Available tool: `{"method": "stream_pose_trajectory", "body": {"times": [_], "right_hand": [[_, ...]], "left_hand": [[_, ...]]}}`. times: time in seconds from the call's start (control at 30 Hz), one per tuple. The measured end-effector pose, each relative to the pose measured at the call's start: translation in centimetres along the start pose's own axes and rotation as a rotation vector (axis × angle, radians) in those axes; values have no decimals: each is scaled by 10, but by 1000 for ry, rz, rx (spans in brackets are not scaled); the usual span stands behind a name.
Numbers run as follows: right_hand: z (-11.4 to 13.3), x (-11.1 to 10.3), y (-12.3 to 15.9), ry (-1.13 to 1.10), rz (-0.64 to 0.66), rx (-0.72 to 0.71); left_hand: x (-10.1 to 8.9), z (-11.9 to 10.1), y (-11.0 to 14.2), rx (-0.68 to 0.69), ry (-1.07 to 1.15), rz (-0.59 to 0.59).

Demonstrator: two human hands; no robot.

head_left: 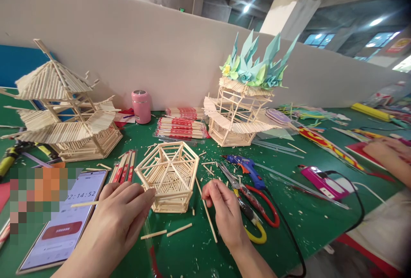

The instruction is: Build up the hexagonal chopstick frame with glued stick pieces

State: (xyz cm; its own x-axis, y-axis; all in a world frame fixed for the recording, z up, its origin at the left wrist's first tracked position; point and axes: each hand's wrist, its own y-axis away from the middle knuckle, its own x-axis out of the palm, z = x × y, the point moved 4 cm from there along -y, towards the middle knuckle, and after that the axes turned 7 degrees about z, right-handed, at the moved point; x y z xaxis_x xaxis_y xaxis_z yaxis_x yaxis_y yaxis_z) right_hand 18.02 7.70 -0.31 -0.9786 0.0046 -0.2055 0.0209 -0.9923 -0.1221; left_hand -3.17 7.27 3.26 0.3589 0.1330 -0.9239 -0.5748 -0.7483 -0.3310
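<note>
A hexagonal frame of wooden sticks [170,160] sits on the green table between my hands. My left hand [123,209] is closed at its lower left side, fingertips by the rim; I cannot tell whether they touch it. A thin wooden stick [84,204] pokes out of this hand to the left, over the phone. Right of the frame, my right hand [223,209] is closed in a pinch; anything between its fingertips is too small to make out. A longer stick [209,222] lies beside it, and two short stick pieces [179,229] lie in front of the frame.
A blue glue gun [247,168] and scissors [253,201] lie to the right. Stick pavilions stand at back left [73,119] and back right [237,115]. Packs of sticks [181,128], a pink jar [141,106], a phone [69,218] and a power strip [327,181] surround. Another person's hand [387,149] is far right.
</note>
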Motion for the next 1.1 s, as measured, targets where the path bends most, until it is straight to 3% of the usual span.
{"method": "stream_pose_trajectory", "body": {"times": [0.7, 1.1], "right_hand": [[-13, 4, 2, -63, -29, 70], [-5, -3, 3, 39, -101, -32]], "left_hand": [[1, 2, 2, -11, -3, 11], [0, 0, 0, -2, -15, -7]]}}
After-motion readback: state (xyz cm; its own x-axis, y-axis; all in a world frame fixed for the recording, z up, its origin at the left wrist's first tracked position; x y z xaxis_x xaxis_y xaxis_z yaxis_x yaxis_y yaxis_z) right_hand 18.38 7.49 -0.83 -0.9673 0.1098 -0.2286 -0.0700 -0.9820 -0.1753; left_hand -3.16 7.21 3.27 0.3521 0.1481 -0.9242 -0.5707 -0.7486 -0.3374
